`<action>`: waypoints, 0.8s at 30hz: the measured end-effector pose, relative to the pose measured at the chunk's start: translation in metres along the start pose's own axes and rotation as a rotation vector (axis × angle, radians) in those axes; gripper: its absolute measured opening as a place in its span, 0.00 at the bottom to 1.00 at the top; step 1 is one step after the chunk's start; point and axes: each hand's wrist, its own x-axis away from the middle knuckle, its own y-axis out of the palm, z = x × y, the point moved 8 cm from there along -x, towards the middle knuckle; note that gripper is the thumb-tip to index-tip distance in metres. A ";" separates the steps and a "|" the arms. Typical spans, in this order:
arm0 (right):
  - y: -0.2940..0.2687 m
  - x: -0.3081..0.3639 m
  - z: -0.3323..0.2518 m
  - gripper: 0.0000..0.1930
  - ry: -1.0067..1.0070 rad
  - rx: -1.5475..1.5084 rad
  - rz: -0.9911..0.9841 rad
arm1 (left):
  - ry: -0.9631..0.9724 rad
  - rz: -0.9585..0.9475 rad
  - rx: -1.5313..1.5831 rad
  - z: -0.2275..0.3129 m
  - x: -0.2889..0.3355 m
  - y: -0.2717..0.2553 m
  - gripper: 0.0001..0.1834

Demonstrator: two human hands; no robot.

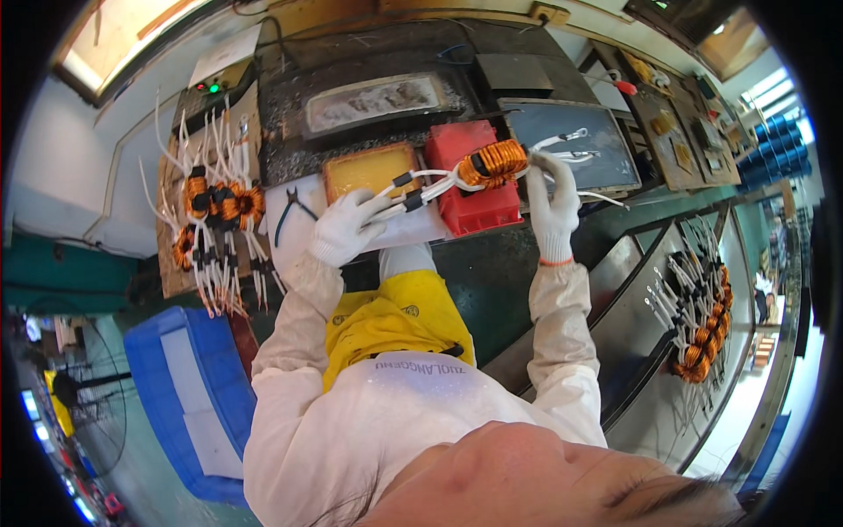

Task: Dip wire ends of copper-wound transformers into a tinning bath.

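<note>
"So, held how, and where?"

"Over the red block (470, 209), the copper coil (498, 164). On one side, white leads (439, 188) bunched in the left hand (353, 224), gloved fingers closed around several at once. Probably gathered like that to keep loose ends together."

"And with the right hand (553, 195)?"

"Up against the coil's other end, fingertips beside the copper. Pinching or merely steadying: cannot tell, with the contact hidden."

"Resting on the block, or lifted?"

"Hard to say from overhead. Likely placed underneath as a support."

"Made of what?"

"Thick orange-brown wire, wound in tight, glossy ridges with a black patch. Smooth, bendy leads, partly covered by black sleeving (413, 201), plus ring-shaped metal ends (580, 133) at the far side. Knitted-looking white gloves (555, 224)."

"And nearby?"

"Just left, a shallow tray (369, 171), smooth and yellow; then slim cutters (294, 198) on a white sheet (297, 235), seemingly kept within reach. Beyond, a crusted silver-grey rectangle (378, 104). Farther left, more coils (224, 202), heaped, leads splayed."
</note>
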 end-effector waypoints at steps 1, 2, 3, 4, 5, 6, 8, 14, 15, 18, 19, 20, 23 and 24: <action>0.017 -0.013 -0.029 0.10 -0.199 0.220 -0.077 | -0.067 0.011 -0.013 0.002 0.002 -0.005 0.21; 0.037 -0.021 -0.051 0.11 -0.410 0.432 -0.152 | -0.086 0.020 -0.019 0.002 0.006 -0.006 0.21; 0.048 -0.030 -0.050 0.11 -0.416 0.418 -0.169 | -0.089 0.100 -0.069 0.003 0.011 -0.012 0.20; 0.066 -0.035 -0.050 0.10 -0.497 0.517 -0.262 | -0.089 0.178 -0.117 0.007 0.014 -0.019 0.18; 0.082 -0.037 -0.050 0.11 -0.581 0.614 -0.353 | -0.105 0.188 -0.123 0.010 0.020 -0.024 0.18; 0.087 -0.041 -0.044 0.11 -0.590 0.601 -0.367 | -0.160 0.245 -0.088 0.011 0.032 -0.035 0.18; 0.099 -0.045 -0.011 0.13 -0.474 0.753 -0.473 | -0.258 0.312 0.023 0.012 0.061 -0.051 0.16; 0.094 -0.041 -0.012 0.14 -0.514 0.709 -0.399 | -1.250 -0.105 0.414 -0.063 0.330 0.027 0.16; 0.097 -0.041 -0.013 0.15 -0.506 0.719 -0.405 | -1.382 -0.165 0.534 -0.071 0.412 0.065 0.16; 0.108 -0.042 -0.015 0.15 -0.507 0.716 -0.423 | -1.250 -0.617 -0.027 -0.045 0.517 0.123 0.14; 0.103 -0.041 -0.015 0.15 -0.502 0.736 -0.414 | -1.235 -0.595 -0.018 -0.042 0.518 0.127 0.15; 0.101 -0.041 -0.014 0.15 -0.507 0.732 -0.416 | -1.221 -0.571 -0.008 -0.038 0.519 0.132 0.15; 0.100 -0.043 -0.011 0.16 -0.491 0.760 -0.432 | -1.189 -0.490 0.010 -0.022 0.519 0.132 0.15; 0.100 -0.042 -0.012 0.16 -0.498 0.747 -0.435 | -1.179 -0.463 0.015 -0.017 0.519 0.129 0.15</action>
